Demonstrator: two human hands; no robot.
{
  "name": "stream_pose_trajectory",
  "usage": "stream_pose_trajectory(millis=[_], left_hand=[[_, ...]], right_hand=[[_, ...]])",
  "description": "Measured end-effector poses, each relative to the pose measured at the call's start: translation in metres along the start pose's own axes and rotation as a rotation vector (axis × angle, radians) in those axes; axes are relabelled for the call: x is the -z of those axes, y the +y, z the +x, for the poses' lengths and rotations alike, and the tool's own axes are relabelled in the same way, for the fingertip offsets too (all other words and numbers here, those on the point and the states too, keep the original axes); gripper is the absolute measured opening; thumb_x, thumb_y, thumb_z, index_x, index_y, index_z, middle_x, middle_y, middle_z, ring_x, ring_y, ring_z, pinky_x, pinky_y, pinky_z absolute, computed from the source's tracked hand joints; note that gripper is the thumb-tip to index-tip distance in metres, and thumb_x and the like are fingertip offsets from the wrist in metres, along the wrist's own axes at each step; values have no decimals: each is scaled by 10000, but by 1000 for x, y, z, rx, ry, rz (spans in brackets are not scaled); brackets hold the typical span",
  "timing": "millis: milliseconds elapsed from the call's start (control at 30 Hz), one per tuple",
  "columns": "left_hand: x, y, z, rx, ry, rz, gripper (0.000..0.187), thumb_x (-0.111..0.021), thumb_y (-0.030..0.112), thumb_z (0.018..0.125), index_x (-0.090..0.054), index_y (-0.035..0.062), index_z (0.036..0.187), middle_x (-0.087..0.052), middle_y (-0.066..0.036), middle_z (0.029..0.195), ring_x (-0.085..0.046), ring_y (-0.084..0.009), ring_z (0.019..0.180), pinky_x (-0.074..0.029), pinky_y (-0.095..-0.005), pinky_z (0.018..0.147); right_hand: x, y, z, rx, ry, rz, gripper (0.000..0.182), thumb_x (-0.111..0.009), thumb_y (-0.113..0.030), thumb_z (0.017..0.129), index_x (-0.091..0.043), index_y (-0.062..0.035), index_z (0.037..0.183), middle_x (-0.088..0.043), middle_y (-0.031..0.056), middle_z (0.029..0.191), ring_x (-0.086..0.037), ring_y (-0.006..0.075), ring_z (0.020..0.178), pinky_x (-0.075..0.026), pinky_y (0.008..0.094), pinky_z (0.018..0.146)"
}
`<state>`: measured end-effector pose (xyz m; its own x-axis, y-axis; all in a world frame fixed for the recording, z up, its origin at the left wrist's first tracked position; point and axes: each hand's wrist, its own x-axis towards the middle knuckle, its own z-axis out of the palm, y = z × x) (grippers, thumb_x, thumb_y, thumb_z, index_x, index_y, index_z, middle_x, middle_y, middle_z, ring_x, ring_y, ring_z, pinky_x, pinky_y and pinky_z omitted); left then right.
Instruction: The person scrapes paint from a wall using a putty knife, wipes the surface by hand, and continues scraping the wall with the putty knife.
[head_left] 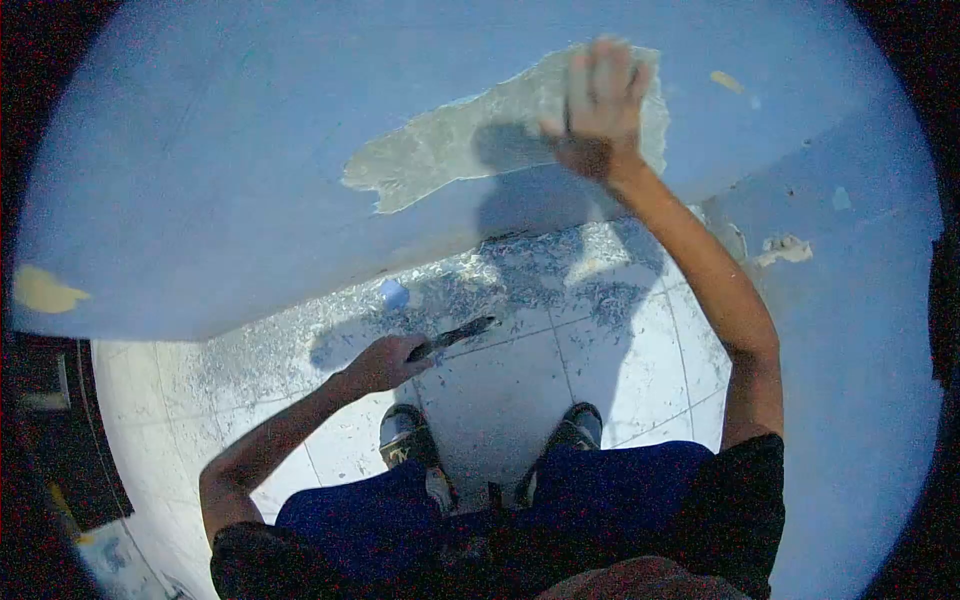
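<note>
My right hand [603, 110] is raised against the blue wall [250, 130], fingers spread, over the right part of a bare grey patch [450, 145] with ragged edges. It holds nothing that I can see, and its fingertips are blurred. Lower down on the left, my left hand [385, 364] is closed around the near end of a dark, narrow tool [455, 338], which points up to the right above the floor. The tool's exact kind cannot be made out.
Paint flakes litter the white tiled floor [500, 390] along the wall's foot, with a blue piece [394, 293] among them. Yellowish patches mark the wall at far left [48, 289] and upper right [727, 81]. Damaged plaster [785, 249] shows at right. My shoes stand below.
</note>
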<state>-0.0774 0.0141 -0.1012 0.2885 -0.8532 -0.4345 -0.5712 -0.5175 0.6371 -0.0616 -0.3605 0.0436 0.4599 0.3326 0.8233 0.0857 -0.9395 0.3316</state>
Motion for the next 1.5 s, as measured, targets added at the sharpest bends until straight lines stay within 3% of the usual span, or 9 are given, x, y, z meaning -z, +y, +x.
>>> stream_pose_trajectory(millis=[200,333,433,667,733,900,1000,1200,1500], left_hand=[[2,5,-1,-76,15,2,399,-517,399,864,-534,45,1047,-579,-182,809,-579,-353,756,-436,-449,681],[-5,-1,-4,-13,19,-44,379,-512,380,872,-538,51,1059,-579,-186,792,-579,-354,734,-435,-452,675],[-6,3,-8,-11,7,-33,376,-506,387,876,-543,53,1045,-576,-182,776,-581,-344,722,-433,-451,670],[-9,2,-7,-43,2,-12,367,-497,402,881,-555,67,1019,-581,-164,768,-584,-336,723,-449,-447,680],[-6,2,-8,-41,-5,12,359,-499,400,880,-557,74,1022,-584,-162,774,-586,-336,726,-454,-449,687],[-9,4,-11,-71,-6,-2,376,-502,418,875,-557,89,1049,-588,-156,788,-590,-325,744,-449,-448,695],[-15,-1,-15,-37,-21,0,391,-513,416,868,-543,89,1080,-588,-153,781,-591,-327,750,-448,-445,696],[-2,-7,-38,-20,137,-53,366,-562,370,846,-555,63,1046,-592,-154,774,-584,-324,713,-445,-427,674],[5,-7,-29,25,36,-41,420,-584,376,840,-548,12,1047,-589,-173,736,-588,-306,678,-442,-410,650]], right_hand=[[-10,-30,2,370,-146,-176,686,-521,-474,824,-360,-65,1350,-210,165,1458,-186,329,1350,-88,577,1052],[17,1,81,27,305,43,623,-521,-470,829,-378,-184,1364,-251,112,1457,-187,245,1364,-58,469,1097],[34,-26,121,59,243,-152,533,-346,-382,908,-404,-75,1340,-258,169,1444,-177,387,1344,-62,533,1079],[-4,-87,135,294,264,-98,542,-446,-359,869,-415,-68,1326,-228,215,1442,-168,376,1350,-85,507,1090],[-14,-122,109,336,10,-51,636,-496,-452,851,-318,-168,1392,-230,75,1470,-187,215,1365,-43,481,1096],[-60,-144,48,770,-377,278,708,-583,-298,825,-214,-211,1423,-215,22,1478,-219,172,1352,-168,416,1094],[-59,-133,35,610,-395,342,718,-638,-241,779,-283,-192,1402,-244,15,1469,-234,176,1347,-232,385,1069],[13,-23,49,238,43,-174,605,-439,-434,895,-323,-93,1382,-221,167,1454,-193,262,1358,-12,428,1100],[33,88,-36,-49,116,-257,602,-439,-367,876,-328,-16,1352,-211,264,1426,-179,451,1318,-129,567,1052]])
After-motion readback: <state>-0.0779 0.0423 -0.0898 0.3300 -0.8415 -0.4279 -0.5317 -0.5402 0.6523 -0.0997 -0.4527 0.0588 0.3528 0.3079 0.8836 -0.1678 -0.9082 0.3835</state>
